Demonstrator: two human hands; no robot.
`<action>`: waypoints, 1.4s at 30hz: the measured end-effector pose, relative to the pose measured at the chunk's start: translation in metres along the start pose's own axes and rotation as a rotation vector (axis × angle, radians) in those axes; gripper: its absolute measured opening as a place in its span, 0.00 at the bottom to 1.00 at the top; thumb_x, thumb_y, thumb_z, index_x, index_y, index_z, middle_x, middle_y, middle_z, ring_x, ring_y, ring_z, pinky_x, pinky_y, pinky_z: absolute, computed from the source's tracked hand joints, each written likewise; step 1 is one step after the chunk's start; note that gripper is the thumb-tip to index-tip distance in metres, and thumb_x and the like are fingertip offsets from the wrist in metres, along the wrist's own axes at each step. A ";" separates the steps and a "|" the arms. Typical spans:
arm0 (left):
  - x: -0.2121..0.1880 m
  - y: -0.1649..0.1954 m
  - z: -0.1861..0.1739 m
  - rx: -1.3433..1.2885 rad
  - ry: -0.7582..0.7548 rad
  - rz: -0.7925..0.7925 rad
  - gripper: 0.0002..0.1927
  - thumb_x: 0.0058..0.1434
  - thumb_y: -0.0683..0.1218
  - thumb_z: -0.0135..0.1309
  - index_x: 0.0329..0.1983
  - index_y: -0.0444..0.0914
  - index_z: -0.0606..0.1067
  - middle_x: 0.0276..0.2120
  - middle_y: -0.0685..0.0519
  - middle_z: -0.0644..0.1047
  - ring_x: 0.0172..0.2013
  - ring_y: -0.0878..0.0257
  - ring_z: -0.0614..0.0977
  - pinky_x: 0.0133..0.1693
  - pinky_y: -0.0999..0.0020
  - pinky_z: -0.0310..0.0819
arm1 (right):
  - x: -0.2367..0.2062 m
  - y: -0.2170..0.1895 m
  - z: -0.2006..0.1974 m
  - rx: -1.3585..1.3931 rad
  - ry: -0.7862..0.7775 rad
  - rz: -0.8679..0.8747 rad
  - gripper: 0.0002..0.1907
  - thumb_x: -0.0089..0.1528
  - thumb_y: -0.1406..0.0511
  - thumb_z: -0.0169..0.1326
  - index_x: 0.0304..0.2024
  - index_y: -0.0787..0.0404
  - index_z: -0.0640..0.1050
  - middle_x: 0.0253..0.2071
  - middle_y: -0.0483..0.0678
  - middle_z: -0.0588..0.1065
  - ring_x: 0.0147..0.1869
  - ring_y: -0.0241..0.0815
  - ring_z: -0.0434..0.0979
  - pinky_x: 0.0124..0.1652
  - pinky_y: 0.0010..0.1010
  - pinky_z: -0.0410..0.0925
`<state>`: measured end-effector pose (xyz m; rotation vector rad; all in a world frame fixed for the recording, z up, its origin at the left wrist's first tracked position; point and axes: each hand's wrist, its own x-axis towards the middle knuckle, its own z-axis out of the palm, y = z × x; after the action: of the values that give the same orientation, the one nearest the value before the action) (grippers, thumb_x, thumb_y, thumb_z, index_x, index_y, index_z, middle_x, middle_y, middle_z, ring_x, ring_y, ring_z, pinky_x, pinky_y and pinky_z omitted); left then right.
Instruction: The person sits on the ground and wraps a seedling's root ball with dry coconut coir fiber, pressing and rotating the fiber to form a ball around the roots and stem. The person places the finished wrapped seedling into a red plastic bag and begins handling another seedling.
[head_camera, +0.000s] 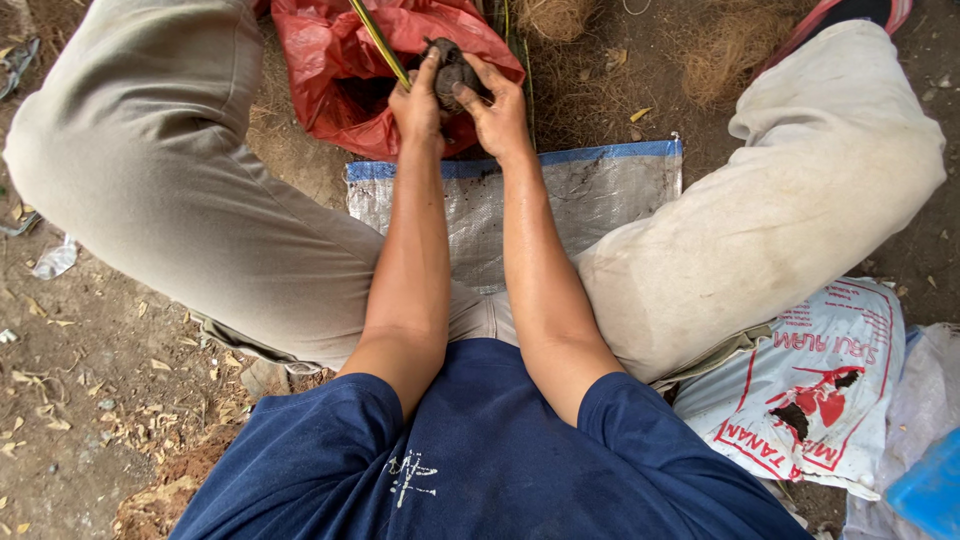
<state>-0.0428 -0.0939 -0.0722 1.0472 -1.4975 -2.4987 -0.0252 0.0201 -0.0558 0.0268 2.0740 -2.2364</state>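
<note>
Both my hands meet above a red plastic bag (330, 70) at the top of the head view. My left hand (417, 100) and my right hand (497, 108) together grip a dark, soil-covered lump (452, 68) that looks like a root ball. A thin yellow-green stem (378, 40) runs up and to the left from my left hand. The bag is open, with dark soil inside. My forearms stretch out between my bent knees in beige trousers.
A grey woven sack with a blue edge (600, 190) lies flat under my legs. A white printed sack (820, 380) with a torn hole and a blue object (930, 490) lie at the lower right. Clumps of brown fibre (725, 50) and dry leaves litter the dirt ground.
</note>
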 end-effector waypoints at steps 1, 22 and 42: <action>0.001 0.002 -0.001 0.026 -0.039 -0.001 0.24 0.53 0.53 0.67 0.42 0.33 0.72 0.29 0.49 0.81 0.23 0.63 0.81 0.23 0.69 0.76 | -0.001 0.000 0.001 -0.035 -0.002 -0.027 0.31 0.61 0.63 0.66 0.65 0.64 0.74 0.67 0.54 0.73 0.70 0.45 0.72 0.68 0.35 0.69; 0.009 0.013 -0.009 0.048 -0.083 0.111 0.18 0.52 0.46 0.72 0.34 0.35 0.72 0.30 0.48 0.81 0.28 0.62 0.84 0.34 0.68 0.83 | -0.002 0.009 -0.009 0.612 -0.111 0.140 0.21 0.67 0.63 0.60 0.62 0.62 0.74 0.60 0.52 0.74 0.65 0.48 0.75 0.62 0.49 0.75; 0.019 0.026 -0.011 0.363 0.247 0.406 0.18 0.51 0.45 0.73 0.30 0.38 0.72 0.27 0.50 0.80 0.25 0.63 0.80 0.33 0.67 0.79 | 0.002 0.014 -0.010 0.758 0.095 0.431 0.26 0.70 0.53 0.41 0.67 0.57 0.62 0.66 0.56 0.64 0.67 0.54 0.70 0.63 0.52 0.68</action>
<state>-0.0584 -0.1231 -0.0643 0.9278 -1.8949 -1.8037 -0.0263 0.0292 -0.0703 0.5716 0.9897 -2.5793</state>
